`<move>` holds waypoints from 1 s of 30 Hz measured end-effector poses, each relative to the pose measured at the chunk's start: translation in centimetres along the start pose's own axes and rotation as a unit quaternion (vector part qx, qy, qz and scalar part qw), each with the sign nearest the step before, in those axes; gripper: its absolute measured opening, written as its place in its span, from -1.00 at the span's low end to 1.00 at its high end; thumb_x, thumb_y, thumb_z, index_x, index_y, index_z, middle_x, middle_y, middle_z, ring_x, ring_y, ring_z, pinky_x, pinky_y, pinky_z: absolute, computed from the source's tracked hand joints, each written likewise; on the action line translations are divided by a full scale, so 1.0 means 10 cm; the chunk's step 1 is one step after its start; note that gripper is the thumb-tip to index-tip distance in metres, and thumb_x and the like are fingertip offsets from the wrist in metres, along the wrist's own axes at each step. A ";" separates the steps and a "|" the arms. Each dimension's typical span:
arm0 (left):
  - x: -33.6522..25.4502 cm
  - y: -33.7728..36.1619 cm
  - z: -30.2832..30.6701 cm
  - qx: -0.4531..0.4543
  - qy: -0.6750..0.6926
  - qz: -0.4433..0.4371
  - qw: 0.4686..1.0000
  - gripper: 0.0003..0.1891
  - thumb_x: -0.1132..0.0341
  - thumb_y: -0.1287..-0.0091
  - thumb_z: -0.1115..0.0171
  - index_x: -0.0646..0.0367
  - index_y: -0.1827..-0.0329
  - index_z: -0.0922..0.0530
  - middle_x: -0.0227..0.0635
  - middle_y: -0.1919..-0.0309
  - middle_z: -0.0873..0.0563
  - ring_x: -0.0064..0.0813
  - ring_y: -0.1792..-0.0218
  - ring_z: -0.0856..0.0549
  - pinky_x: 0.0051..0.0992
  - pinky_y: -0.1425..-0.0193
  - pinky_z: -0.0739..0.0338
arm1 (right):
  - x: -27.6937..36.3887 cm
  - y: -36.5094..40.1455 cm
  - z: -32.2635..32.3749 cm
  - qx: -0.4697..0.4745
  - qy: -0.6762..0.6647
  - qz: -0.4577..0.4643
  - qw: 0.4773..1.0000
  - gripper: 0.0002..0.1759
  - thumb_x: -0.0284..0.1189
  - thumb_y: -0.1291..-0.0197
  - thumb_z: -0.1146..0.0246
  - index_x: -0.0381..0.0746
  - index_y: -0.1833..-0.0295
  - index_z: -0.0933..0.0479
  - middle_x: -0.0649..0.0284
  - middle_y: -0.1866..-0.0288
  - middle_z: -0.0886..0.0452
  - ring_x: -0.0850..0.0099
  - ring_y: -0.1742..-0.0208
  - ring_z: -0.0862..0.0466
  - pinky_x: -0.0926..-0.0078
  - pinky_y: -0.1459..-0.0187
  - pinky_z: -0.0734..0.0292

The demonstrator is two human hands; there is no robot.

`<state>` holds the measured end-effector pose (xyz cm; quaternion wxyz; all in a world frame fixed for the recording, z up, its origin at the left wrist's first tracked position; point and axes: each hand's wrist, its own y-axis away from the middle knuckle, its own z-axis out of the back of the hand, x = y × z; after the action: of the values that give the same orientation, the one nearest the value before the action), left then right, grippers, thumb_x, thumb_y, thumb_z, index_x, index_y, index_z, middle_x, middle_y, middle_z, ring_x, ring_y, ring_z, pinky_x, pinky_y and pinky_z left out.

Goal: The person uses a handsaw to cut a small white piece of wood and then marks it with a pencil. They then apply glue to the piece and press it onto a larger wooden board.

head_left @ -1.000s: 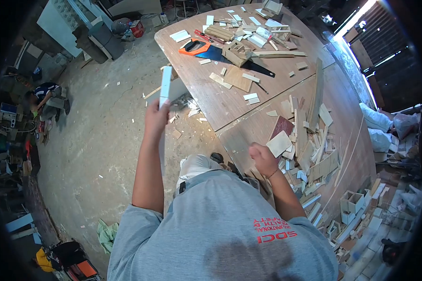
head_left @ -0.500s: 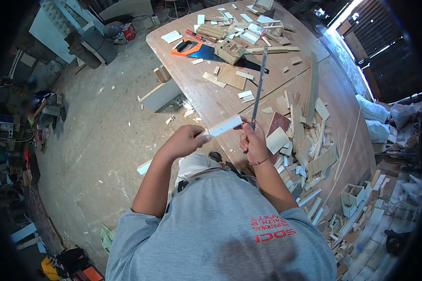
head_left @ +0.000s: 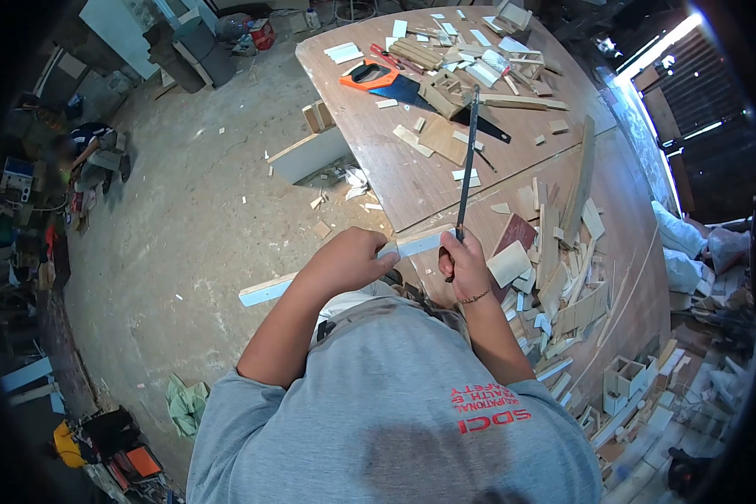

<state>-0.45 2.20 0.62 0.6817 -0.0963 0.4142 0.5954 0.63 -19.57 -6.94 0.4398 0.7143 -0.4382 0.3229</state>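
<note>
My left hand (head_left: 353, 259) is closed around a long wood strip (head_left: 420, 244) with a white face and a bare wood edge. One end of the strip (head_left: 266, 291) sticks out to the left behind my forearm; the other reaches my right hand (head_left: 466, 265). That hand is wrapped round the lower end of a long narrow dark metal blade (head_left: 469, 160), which stands up and away from me over the table. The blade's lower part crosses close to the strip's right end, at my right thumb.
The wooden table (head_left: 370, 143) carries an orange-handled handsaw (head_left: 420, 92), a small wooden box frame (head_left: 439, 94) and many offcuts (head_left: 554, 244). A white-faced panel (head_left: 311, 157) stands beside it on the floor. Another person (head_left: 92, 155) sits low at far left.
The strip's right end and my right hand have come lower and nearer my body. The blade stands more upright. My view has shifted, so the table appears farther right.
</note>
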 end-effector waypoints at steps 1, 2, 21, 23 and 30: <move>0.01 0.01 0.00 -0.004 -0.007 -0.001 1.000 -0.64 0.15 -0.21 -0.24 0.35 0.47 -0.56 -0.04 0.67 -0.53 -0.16 0.63 -0.49 -0.23 0.45 -0.38 | -0.02 -0.02 -0.01 0.003 0.001 -0.002 1.000 -0.78 -0.31 -0.28 -0.25 -0.19 0.28 -0.40 0.49 0.59 -0.33 0.75 0.72 -0.27 0.75 0.72 -0.11; 0.02 0.01 0.00 -0.006 -0.006 0.002 1.000 -0.64 0.15 -0.21 -0.24 0.35 0.47 -0.56 -0.04 0.67 -0.53 -0.16 0.63 -0.49 -0.23 0.45 -0.38 | -0.05 -0.04 -0.02 0.005 -0.025 -0.009 1.000 -0.79 -0.31 -0.29 -0.24 -0.18 0.26 -0.39 0.49 0.59 -0.32 0.74 0.71 -0.27 0.74 0.71 -0.12; 0.63 -0.30 -0.40 0.012 0.028 0.046 0.998 -0.56 -0.07 -0.30 -0.17 0.21 0.29 -0.58 -0.14 0.56 -0.60 -0.24 0.48 -0.60 -0.29 0.32 -0.46 | -0.46 -0.29 0.51 -0.159 0.490 0.290 0.807 -0.50 -0.41 -0.18 -0.25 -0.34 -0.22 -0.37 0.11 0.21 -0.56 0.26 0.23 -0.61 0.40 0.17 -0.54; 0.84 -0.44 -0.65 -0.021 0.038 0.045 0.998 -0.56 -0.08 -0.31 -0.14 0.19 0.25 -0.58 -0.13 0.54 -0.61 -0.19 0.44 -0.62 -0.26 0.30 -0.47 | -0.43 -0.24 0.50 -0.132 0.498 0.232 0.825 -0.48 -0.45 -0.15 -0.22 -0.36 -0.23 -0.35 0.01 0.11 -0.55 0.13 0.09 -0.57 0.33 0.02 -0.48; 1.35 -0.86 -1.33 -0.009 -0.041 0.069 0.997 -0.59 -0.04 -0.38 -0.01 0.18 0.12 -0.48 -0.03 0.38 -0.66 0.01 0.25 -0.65 -0.13 0.20 -0.50 | -0.67 -0.13 0.58 -0.061 0.499 0.147 0.852 -0.56 -0.54 -0.09 -0.12 -0.38 -0.15 -0.42 -0.18 -0.04 -0.55 -0.04 -0.09 -0.56 0.21 -0.11 -0.45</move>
<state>0.55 1.44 -20.12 0.6547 -0.0490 0.3860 0.6481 -0.46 -22.24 -15.43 0.5892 0.3564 -0.2786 0.6695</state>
